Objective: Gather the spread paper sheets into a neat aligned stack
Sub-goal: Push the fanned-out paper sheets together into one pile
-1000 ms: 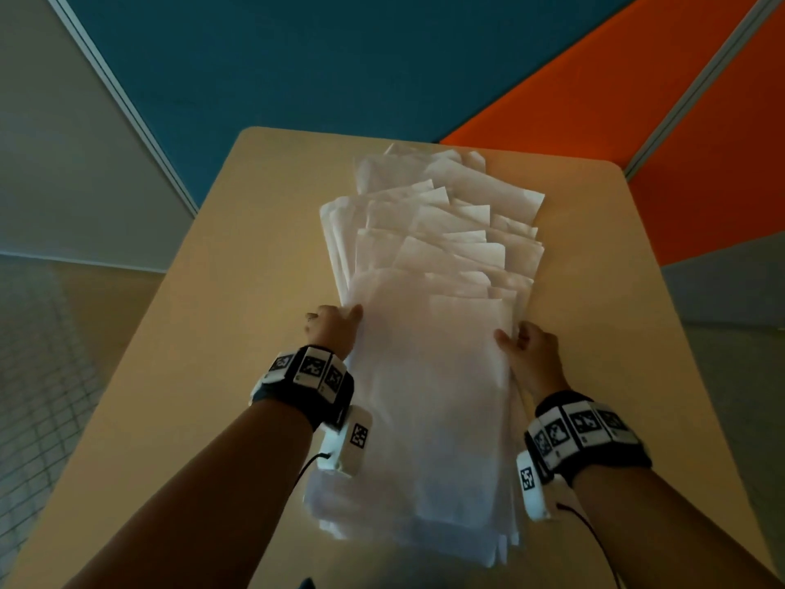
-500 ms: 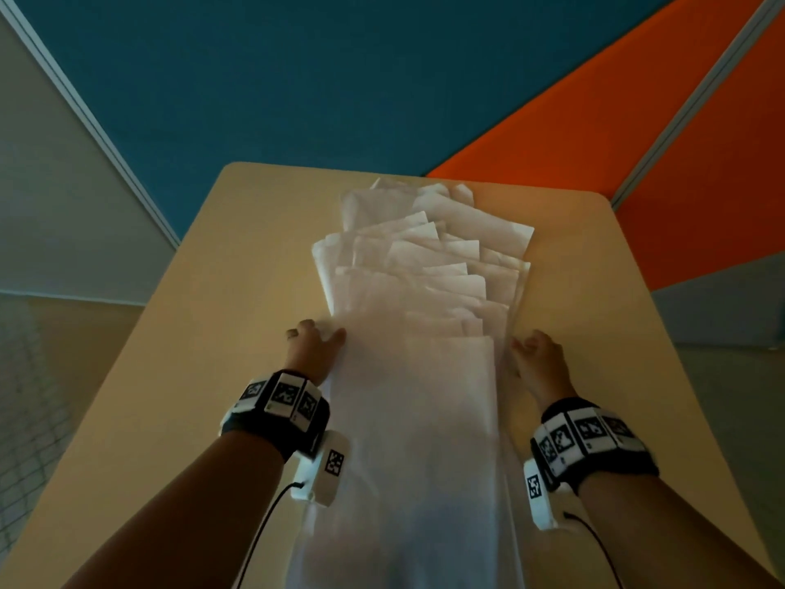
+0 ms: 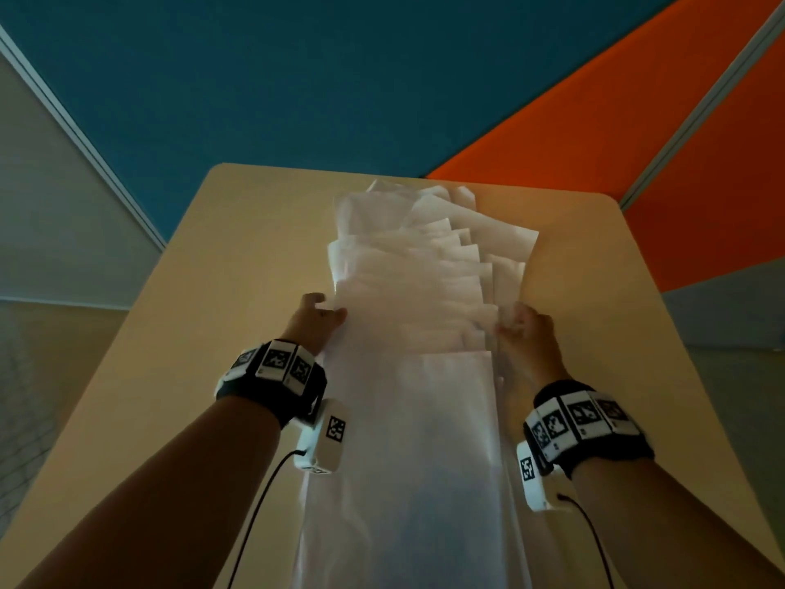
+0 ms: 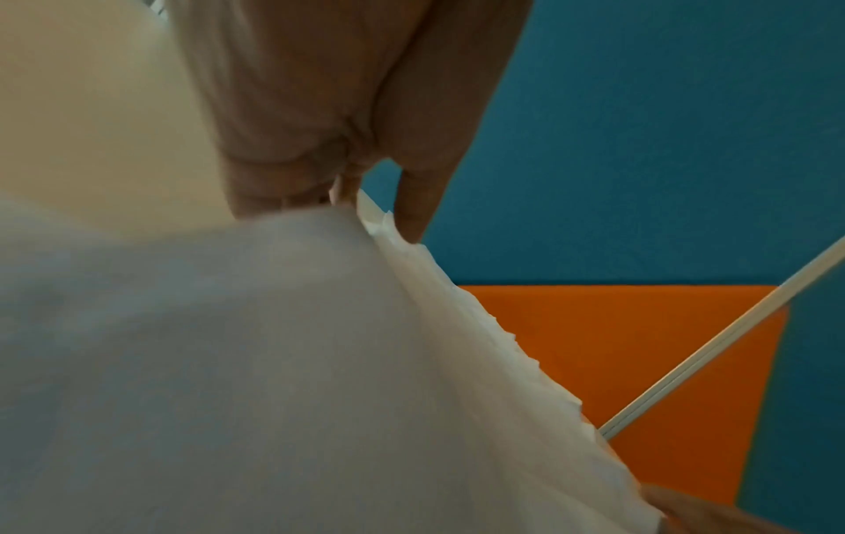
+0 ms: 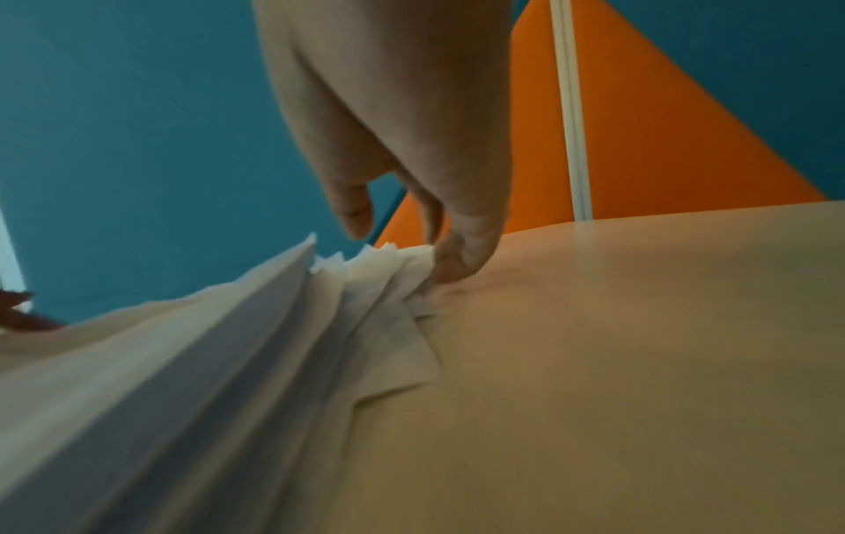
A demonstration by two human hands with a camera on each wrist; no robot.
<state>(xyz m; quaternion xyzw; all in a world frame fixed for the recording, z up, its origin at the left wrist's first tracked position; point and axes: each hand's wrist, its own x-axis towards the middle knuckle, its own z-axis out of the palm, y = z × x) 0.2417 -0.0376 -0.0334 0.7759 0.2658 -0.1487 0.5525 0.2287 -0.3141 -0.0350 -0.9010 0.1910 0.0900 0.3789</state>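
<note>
1. Both hands have slid farther up the paper sheets (image 3: 414,333) since a second ago, and the fan between them is squeezed narrower, its near end now running off the bottom of the head view.
2. Nearest, a long top sheet lies lengthwise down the middle of the beige table (image 3: 191,333), between two forearms wearing black wristbands (image 3: 272,376) with square printed markers.
3. At the sheets' left edge the left hand (image 3: 312,323) presses inward; the left wrist view shows fingertips (image 4: 411,224) touching the stepped paper edges, thumb side down by the table.
4. At the right edge the right hand (image 3: 529,333) does likewise; in the right wrist view its lower fingers (image 5: 462,260) curl against the fanned sheet edges, the thumb hanging clear above them.
5. So the hands stand apart, one each side, pushing the sheets between them.
6. Beyond the hands, staggered corners fan toward the table's far edge.
7. Farthest stand teal and orange wall panels (image 3: 637,142).
</note>
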